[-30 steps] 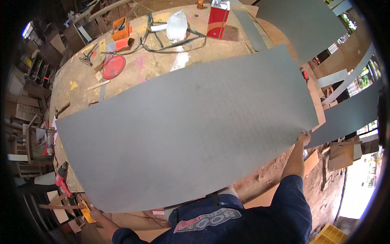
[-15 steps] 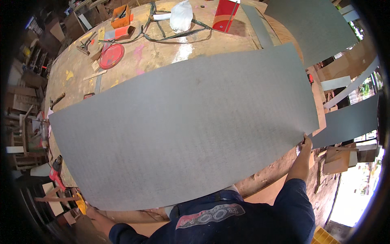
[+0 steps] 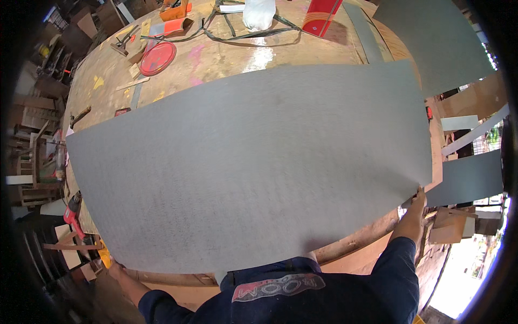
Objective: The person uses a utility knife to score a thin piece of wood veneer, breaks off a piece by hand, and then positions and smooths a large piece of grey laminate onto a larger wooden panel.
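A large grey sheet [image 3: 253,167], thin and slightly bowed, spreads over the near part of the wooden workbench. My right hand [image 3: 418,198] grips its near right corner, thumb on top and the other fingers underneath. The sheet dips and creases a little beside that thumb. At the near left corner, my left hand [image 3: 115,269] holds the sheet's edge; most of its fingers are hidden by the sheet. A yellow object [image 3: 104,255] is right beside my left hand, its kind not clear. My body is against the sheet's near edge.
On the workbench [image 3: 183,67] lie a red round lid [image 3: 158,58], black straps [image 3: 232,38], a white bag [image 3: 259,15] and a red tin [image 3: 322,17]. A red heat gun or drill [image 3: 73,215] hangs at the left edge. More grey sheets [image 3: 431,46] stand at the right.
The sheet's right corner and my right hand have shifted slightly right and down in view. My left hand is slightly higher. The view itself has turned a little; both hands keep their hold.
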`<control>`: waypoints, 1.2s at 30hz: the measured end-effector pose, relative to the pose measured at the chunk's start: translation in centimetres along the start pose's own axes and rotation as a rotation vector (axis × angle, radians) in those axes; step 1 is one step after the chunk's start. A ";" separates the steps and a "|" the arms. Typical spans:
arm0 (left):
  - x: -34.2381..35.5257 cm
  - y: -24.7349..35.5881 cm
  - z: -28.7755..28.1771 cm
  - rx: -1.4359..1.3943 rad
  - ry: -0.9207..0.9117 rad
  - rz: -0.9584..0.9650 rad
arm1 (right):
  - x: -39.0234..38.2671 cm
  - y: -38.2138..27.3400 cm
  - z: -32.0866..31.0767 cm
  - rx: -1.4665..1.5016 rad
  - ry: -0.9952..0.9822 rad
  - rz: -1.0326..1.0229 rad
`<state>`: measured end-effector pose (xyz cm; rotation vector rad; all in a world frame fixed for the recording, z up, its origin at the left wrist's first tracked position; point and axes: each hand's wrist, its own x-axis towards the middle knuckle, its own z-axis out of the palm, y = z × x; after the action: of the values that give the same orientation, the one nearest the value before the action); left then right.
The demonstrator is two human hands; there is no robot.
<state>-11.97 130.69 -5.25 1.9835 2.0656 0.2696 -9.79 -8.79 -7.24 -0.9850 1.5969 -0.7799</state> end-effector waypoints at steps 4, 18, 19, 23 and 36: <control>-0.5 1.3 2.6 0.166 0.278 0.376 | 3.2 -2.3 -4.8 0.006 -0.053 -0.019; -0.9 1.1 -1.4 -0.002 0.047 0.120 | 2.3 0.5 -3.0 -0.273 -0.258 -0.229; -2.4 1.6 -0.5 -0.019 0.050 0.145 | 2.1 -0.6 -3.7 -0.308 -0.220 -0.295; -5.2 2.5 -0.5 0.209 0.060 -0.021 | 3.6 -4.1 -1.5 -0.688 0.071 -0.648; 1.0 -3.4 -0.6 0.046 -0.042 0.169 | -8.0 -1.3 13.2 -1.802 -0.032 -1.122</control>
<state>-15.45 131.59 -5.79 2.1758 1.8983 0.2126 4.18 -2.25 -5.73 -3.2447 1.3294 0.3532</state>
